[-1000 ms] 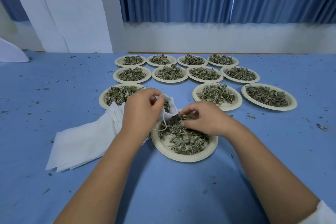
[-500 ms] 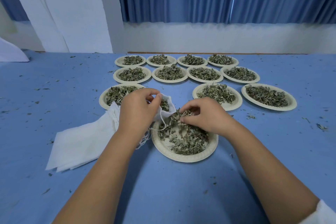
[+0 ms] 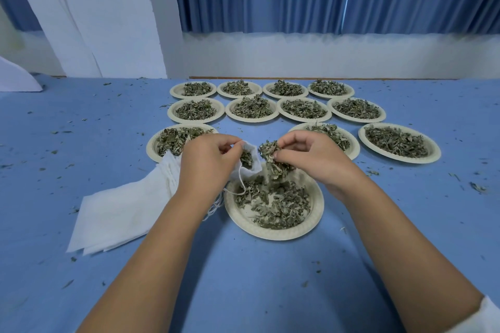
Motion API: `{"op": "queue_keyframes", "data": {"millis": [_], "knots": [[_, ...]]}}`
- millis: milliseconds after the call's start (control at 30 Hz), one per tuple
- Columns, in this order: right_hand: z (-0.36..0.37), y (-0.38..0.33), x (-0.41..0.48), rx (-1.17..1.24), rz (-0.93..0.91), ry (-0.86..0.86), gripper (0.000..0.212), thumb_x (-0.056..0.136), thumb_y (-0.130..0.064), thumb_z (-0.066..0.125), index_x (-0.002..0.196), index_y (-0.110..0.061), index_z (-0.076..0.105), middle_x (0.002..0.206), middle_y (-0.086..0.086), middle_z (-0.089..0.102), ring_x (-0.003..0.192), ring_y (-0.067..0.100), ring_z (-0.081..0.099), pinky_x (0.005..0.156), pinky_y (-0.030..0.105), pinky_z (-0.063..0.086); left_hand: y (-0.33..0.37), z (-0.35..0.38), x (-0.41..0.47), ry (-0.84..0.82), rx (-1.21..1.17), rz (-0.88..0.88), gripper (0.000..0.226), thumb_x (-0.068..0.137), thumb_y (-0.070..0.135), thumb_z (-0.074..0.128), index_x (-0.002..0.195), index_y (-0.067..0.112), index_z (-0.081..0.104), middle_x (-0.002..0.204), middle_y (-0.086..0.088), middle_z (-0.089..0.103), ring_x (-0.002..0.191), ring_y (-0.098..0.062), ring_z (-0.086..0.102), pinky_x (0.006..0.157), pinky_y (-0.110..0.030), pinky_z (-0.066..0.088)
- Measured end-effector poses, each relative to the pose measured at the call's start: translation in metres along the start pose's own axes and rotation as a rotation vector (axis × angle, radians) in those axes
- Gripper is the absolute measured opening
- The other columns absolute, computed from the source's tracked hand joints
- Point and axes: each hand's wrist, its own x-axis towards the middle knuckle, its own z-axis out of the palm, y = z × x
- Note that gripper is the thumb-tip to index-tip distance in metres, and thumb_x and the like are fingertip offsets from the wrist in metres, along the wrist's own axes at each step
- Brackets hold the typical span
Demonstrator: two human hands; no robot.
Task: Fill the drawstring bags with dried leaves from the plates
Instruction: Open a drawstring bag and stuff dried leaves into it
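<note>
White mesh, thin and floppy, makes the drawstring bag (image 3: pixel 254 167) the weak point: the left hand (image 3: pixel 208 162) pinches its mouth open above the far-left rim of the nearest plate (image 3: pixel 320 205), with some leaves already inside. The right hand (image 3: pixel 311 157) grips a loose clump of dried leaves (image 3: pixel 270 155) just beside that mouth, fragments trailing toward the plate. If the opening sags, or the clump is wider than it, leaves would likely spill onto the blue table (image 3: pixel 243 278), which is already littered with crumbs. The dangling cord (image 3: pixel 241 184) could snag. Spare bags (image 3: pixel 121 211) lie stacked at left; eleven other plates (image 3: pixel 400 161) wait behind.
</note>
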Motion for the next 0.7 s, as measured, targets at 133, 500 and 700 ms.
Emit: {"op": "queue_keyframes", "data": {"millis": [133,500,700], "knots": [[0.004,-0.002,-0.001,0.154,-0.049,0.049,0.013,0.08,-0.015,0.077,0.082,-0.026,0.071,0.079,-0.01,0.074,0.068,-0.004,0.065,0.055,0.007,0.044,0.001,0.007,-0.003,-0.045,-0.016,-0.001,0.011,0.088,0.019,0.07,0.086,0.023,0.08,0.065,0.01,0.069,0.051,-0.002,0.053,0.052,-0.022,0.044],[0.023,0.009,0.0,-0.117,-0.118,0.091,0.017,0.078,-0.01,0.076,0.077,-0.025,0.068,0.058,-0.023,0.061,0.048,0.002,0.043,0.05,0.01,0.038,0.007,0.007,-0.003,-0.111,-0.231,-0.156,0.02,0.089,0.018,0.068,0.07,0.016,0.076,0.049,0.005,0.063,0.044,-0.004,0.053,0.05,-0.016,0.047],[0.029,0.016,-0.001,-0.511,-0.248,0.118,0.007,0.077,-0.018,0.074,0.077,-0.024,0.071,0.057,-0.016,0.055,0.056,0.005,0.052,0.06,0.019,0.04,0.01,0.011,-0.006,-0.179,-0.21,-0.143,0.017,0.089,0.015,0.068,0.074,0.021,0.076,0.051,0.01,0.064,0.049,0.0,0.058,0.059,-0.02,0.053]]}}
